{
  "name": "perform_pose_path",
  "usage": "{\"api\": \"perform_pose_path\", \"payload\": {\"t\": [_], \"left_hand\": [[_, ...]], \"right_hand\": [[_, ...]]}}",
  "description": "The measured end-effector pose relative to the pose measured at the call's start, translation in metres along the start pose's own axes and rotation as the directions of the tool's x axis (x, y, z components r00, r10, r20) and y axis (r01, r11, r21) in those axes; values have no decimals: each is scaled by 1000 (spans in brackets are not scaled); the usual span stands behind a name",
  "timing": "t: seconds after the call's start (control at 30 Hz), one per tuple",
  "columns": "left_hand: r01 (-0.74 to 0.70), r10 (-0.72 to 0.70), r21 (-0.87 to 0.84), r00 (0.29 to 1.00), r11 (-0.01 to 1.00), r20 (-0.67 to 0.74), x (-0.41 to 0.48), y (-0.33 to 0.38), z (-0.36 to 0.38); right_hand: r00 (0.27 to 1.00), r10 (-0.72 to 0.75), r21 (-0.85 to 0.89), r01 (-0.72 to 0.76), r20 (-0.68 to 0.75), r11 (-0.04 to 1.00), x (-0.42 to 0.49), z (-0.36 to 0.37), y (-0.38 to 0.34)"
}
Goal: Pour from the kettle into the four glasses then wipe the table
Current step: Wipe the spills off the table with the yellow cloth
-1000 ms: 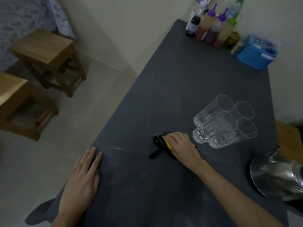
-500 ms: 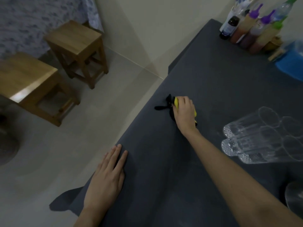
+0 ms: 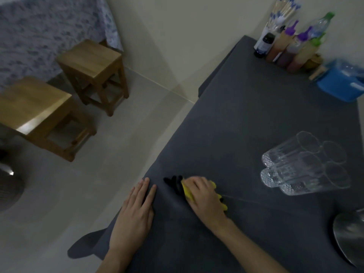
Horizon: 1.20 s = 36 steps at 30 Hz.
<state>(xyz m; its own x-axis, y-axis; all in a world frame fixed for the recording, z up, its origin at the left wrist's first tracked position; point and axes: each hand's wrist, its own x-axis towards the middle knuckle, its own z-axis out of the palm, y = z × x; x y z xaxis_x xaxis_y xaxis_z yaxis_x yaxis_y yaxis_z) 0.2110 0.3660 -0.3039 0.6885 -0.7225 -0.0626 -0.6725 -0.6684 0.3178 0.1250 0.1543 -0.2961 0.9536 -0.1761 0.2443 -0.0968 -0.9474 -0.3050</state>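
My right hand [image 3: 204, 200] presses a yellow and black cloth [image 3: 180, 187] flat on the dark grey table [image 3: 246, 119], near its left edge. My left hand [image 3: 136, 215] lies flat on the table edge just left of the cloth, fingers spread, holding nothing. Several clear glasses [image 3: 303, 164] stand bunched together to the right of the cloth. A steel kettle [image 3: 350, 233] shows partly at the right edge. A thin wet streak [image 3: 242, 200] runs from the cloth toward the kettle.
Sauce bottles [image 3: 291, 48] and a blue tub [image 3: 340, 81] stand at the table's far corner by the wall. Two wooden stools [image 3: 92, 71] stand on the pale floor to the left. A patterned cloth [image 3: 49, 30] hangs at the upper left.
My right hand has drawn the cloth back toward me along the table's left side, ending close beside my left hand. The left hand has stayed flat on the edge.
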Motion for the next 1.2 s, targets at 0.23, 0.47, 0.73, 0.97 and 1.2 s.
{"api": "perform_pose_path", "payload": {"t": [0.23,0.47,0.73,0.97,1.2], "left_hand": [[-14,14,9,1000,1000,-20,0,0,2],[-11,12,38,999,999,-36,-1,-3,6],[-34,35,46,999,998,-38,0,-4,7],[-50,54,77,997,996,-52,-2,-2,5],[34,-25,215,999,976,-45,-5,7,7]], "right_hand": [[999,5,-212,-13,-41,977,-51,-33,58],[851,497,11,-503,-169,864,0,-17,30],[947,317,-5,-317,-44,948,12,6,-23],[995,-33,-9,34,92,999,-52,-14,-21],[926,374,-62,-377,-55,924,-98,-43,19]]}}
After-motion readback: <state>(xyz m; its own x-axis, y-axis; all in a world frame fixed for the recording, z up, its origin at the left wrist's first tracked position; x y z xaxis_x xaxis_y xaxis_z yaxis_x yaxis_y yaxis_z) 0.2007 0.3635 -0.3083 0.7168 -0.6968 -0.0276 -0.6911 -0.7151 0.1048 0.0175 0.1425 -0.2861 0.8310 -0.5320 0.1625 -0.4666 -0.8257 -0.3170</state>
